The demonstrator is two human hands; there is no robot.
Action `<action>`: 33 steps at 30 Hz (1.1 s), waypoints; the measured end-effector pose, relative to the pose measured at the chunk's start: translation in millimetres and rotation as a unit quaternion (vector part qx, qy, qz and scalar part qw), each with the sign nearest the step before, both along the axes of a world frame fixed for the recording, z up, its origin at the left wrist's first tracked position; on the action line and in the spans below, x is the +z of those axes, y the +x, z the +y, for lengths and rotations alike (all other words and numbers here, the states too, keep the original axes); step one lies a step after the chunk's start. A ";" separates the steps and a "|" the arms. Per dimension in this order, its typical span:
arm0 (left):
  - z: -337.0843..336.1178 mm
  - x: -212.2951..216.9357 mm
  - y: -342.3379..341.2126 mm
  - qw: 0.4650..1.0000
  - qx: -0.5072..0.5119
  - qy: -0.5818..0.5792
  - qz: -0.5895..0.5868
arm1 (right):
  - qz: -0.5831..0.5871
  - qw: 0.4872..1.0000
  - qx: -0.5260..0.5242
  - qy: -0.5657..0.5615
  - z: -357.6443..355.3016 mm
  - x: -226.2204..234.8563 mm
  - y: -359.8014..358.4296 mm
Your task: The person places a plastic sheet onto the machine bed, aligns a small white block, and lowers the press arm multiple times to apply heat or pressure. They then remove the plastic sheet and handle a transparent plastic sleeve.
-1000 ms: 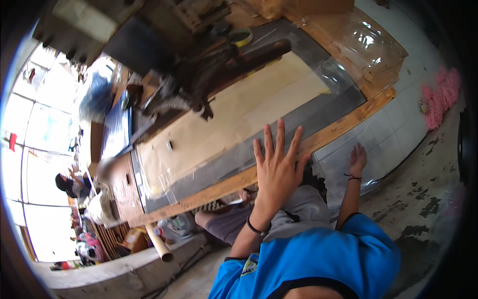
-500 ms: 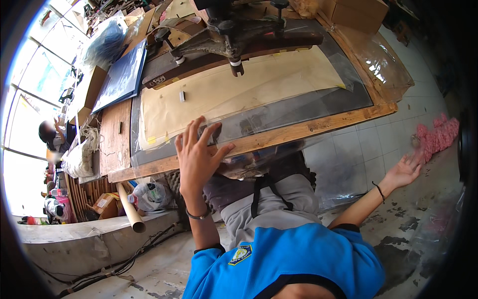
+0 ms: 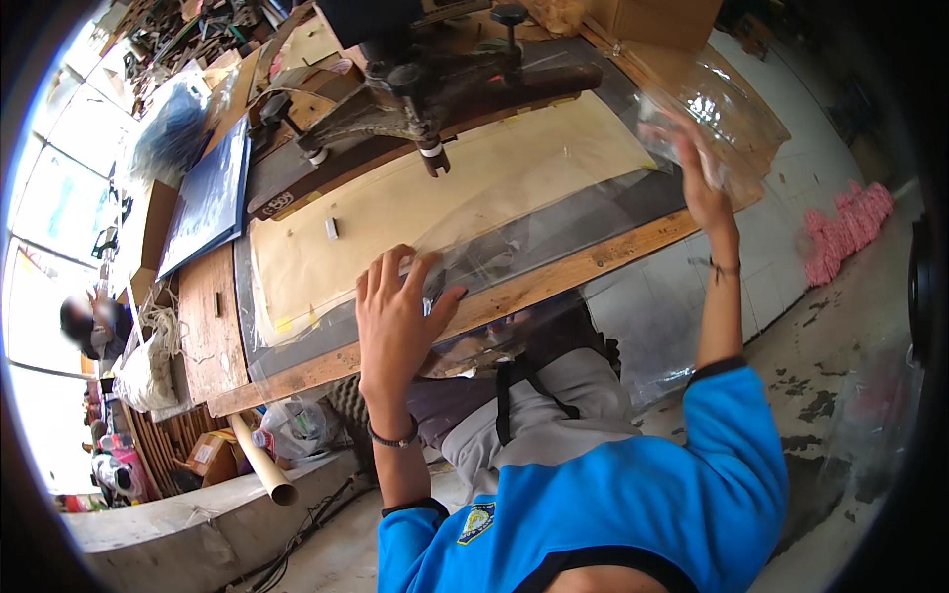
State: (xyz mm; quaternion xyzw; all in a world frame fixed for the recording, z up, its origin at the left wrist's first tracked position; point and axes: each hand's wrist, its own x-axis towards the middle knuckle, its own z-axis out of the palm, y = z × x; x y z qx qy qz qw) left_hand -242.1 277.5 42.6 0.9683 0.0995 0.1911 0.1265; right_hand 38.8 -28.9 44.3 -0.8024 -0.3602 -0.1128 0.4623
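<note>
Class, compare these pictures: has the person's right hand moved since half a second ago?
Yes. The right hand has risen from beside the pink heap on the floor to the clear plastic sheet at the workbench's right end.

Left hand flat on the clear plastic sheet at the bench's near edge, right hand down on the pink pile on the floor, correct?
Not quite. In the head view the right hand is raised at the clear plastic sheet, gripping its far end, well clear of the pink pile. The left hand does lie flat on it.

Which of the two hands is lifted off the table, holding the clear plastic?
The right hand, raised at the table's far right end gripping clear plastic sheet; the left hand lies flat.
</note>
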 end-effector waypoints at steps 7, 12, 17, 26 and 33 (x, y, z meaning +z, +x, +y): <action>-3.5 6.0 -33.1 1.000 0.028 -0.001 0.015 | -0.191 0.908 -0.169 -0.333 10.0 -20.1 24.9; -0.6 14.7 -50.7 0.998 0.059 0.000 0.037 | -0.162 0.946 -0.145 -0.239 1.4 -29.0 30.2; -11.3 10.1 -12.6 0.999 0.044 0.016 -0.004 | -0.188 0.968 -0.144 -0.081 0.4 -49.9 42.4; -58.2 -24.7 37.8 0.994 -0.105 -0.002 0.036 | 0.210 0.941 -0.100 0.245 -26.5 12.0 19.4; -50.7 -17.5 24.8 0.995 -0.078 0.014 0.062 | 0.117 0.951 -0.225 0.175 -32.5 13.0 55.4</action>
